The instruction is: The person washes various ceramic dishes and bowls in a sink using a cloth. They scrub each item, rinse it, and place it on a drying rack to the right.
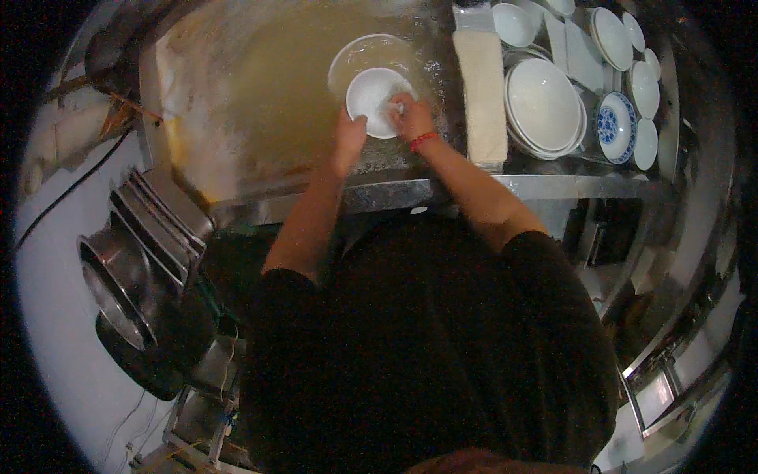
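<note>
A white round dish [370,95] is tilted over a metal sink [385,192] of murky water, near the sink's front edge. My left hand [352,133] grips its lower left rim, with the thumb on the upper face. On the right part of the dish rests my right hand [408,115], blurred, with something pale at its fingers that I cannot make out; a red beaded bracelet [423,140] circles that wrist. Just behind the dish, a larger round white-rimmed dish [355,44] lies in the water.
Right of the water runs a cream cloth-like strip [485,95]. Beyond it stand stacked white bowls [545,101], a blue-and-white patterned bowl [617,127] and several other white dishes [612,38]. Metal trays [160,219] and a metal basin [112,290] stand at the lower left.
</note>
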Demonstrator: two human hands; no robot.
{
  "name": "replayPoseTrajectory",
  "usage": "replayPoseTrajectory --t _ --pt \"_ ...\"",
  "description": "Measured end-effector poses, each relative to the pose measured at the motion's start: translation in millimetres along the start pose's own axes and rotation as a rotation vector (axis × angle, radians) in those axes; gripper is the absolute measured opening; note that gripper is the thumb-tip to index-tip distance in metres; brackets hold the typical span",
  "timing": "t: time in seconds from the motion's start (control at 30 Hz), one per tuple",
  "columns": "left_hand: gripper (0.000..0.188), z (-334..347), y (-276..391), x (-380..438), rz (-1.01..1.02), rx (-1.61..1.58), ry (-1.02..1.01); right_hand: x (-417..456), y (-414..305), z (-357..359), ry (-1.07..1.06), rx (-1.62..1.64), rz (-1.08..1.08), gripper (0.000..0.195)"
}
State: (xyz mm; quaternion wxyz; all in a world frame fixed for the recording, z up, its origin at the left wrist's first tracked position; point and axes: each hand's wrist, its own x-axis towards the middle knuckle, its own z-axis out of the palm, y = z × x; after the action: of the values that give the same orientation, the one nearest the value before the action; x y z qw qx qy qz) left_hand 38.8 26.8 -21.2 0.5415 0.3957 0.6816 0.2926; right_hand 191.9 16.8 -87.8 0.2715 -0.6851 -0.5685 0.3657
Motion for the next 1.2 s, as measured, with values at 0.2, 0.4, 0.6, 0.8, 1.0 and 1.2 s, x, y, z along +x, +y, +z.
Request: replayPoseTrajectory --t 0.2,0.4,0.6,0.8,1.0,1.2 --pt "0.058 -0.2 -23.3 -6.2 -0.288 -0.107 -0.274 -5.2 -6.9 -21.4 -0.302 -0.2 -0.047 0.032" --pt "0.065 -15.6 3.0 -0.8 0.105 0.614 -0.293 17.2 -44.2 -65.8 -0.402 -0.112 0.094 0.056" --pt "0.072 5.6 77.7 1.0 0.813 0.689 0.059 0.5 -44.1 -67.8 -0.31 -0.336 0.1 0.043" --pt "0.067 132.0 127.7 -37.6 0.779 0.261 -0.144 -8.3 49.0 -36.3 -0.525 -0.214 0.02 0.044" --pt "0.056 174.3 138.8 -42.6 0.628 0.146 -0.417 -2.4 51.9 -37.9 -0.554 -0.251 0.129 0.043" --pt "0.048 105.9 -1.0 58.0 0.524 0.849 0.43 -9.4 20.3 -51.6 -0.597 -0.445 0.181 0.042"
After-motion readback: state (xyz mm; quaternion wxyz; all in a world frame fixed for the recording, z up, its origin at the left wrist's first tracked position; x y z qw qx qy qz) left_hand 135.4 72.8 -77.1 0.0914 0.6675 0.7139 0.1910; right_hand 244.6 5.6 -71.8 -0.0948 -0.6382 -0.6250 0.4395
